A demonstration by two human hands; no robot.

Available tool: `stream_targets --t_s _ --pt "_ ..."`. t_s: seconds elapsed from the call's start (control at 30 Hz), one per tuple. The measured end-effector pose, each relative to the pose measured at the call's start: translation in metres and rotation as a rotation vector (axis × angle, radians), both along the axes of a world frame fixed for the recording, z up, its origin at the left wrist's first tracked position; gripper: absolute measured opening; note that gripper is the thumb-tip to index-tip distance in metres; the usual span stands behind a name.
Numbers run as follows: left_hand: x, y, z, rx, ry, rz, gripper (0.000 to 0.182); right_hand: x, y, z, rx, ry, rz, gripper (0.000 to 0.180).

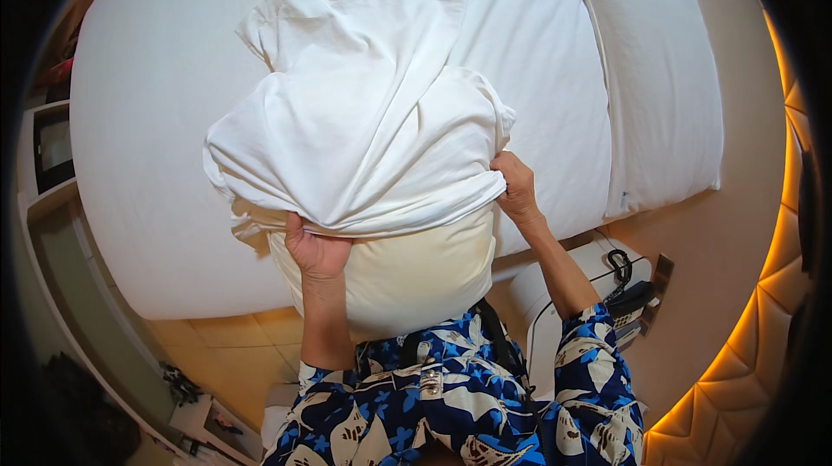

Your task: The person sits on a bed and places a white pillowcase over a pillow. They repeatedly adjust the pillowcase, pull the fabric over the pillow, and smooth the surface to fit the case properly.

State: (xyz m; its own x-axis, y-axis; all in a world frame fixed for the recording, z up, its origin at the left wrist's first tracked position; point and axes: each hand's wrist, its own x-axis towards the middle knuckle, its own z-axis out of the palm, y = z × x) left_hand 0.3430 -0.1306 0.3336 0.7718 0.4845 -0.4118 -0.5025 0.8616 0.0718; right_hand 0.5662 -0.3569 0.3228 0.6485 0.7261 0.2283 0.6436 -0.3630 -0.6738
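Observation:
A cream pillow (422, 271) rests against my body, its far part covered by a white pillowcase (338, 135). The case's loose end lies crumpled on the bed, away from me. My left hand (317, 248) has its fingers tucked under the case's near hem, thumb on top, palm against the pillow. At the right side my right hand (515, 183) grips the same hem in a closed fist. How far the pillow reaches inside the case is hidden by the cloth.
The bed with its white sheet (156, 160) spreads beyond my hands. Another white pillow (656, 83) lies at the right, by the padded headboard wall (741, 362). A black telephone (627, 300) sits on the white nightstand (546, 336). Tiled floor (234, 342) shows at lower left.

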Motion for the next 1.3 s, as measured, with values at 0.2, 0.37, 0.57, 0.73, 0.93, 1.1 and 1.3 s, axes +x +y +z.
stream_targets --t_s 0.2,0.37,0.57,0.73,0.93,1.1,1.3 --pt "-0.003 0.01 0.024 0.07 0.208 0.104 0.058 0.015 0.011 0.007 -0.157 -0.142 0.143 0.021" --pt "-0.013 -0.005 0.027 0.015 0.032 -0.046 0.058 0.021 0.014 -0.012 -0.035 -0.057 0.014 0.02" --pt "0.029 -0.033 0.047 -0.003 -0.069 -0.131 0.07 -0.002 0.041 0.003 0.201 -0.135 -0.24 0.029" --pt "0.042 -0.037 0.045 0.087 0.078 -0.331 0.065 -0.022 0.061 0.046 0.279 -0.15 -0.044 0.051" --pt "0.042 -0.04 0.036 0.007 -0.124 -0.365 0.065 -0.021 0.092 0.059 0.349 -0.246 0.008 0.042" --pt "0.038 -0.047 0.021 0.014 -0.173 -0.328 0.066 0.024 0.1 0.025 0.41 -0.384 -0.381 0.021" --pt "0.039 -0.049 0.007 0.153 0.035 -0.443 0.065 0.038 0.075 -0.037 0.419 0.096 -0.82 0.015"
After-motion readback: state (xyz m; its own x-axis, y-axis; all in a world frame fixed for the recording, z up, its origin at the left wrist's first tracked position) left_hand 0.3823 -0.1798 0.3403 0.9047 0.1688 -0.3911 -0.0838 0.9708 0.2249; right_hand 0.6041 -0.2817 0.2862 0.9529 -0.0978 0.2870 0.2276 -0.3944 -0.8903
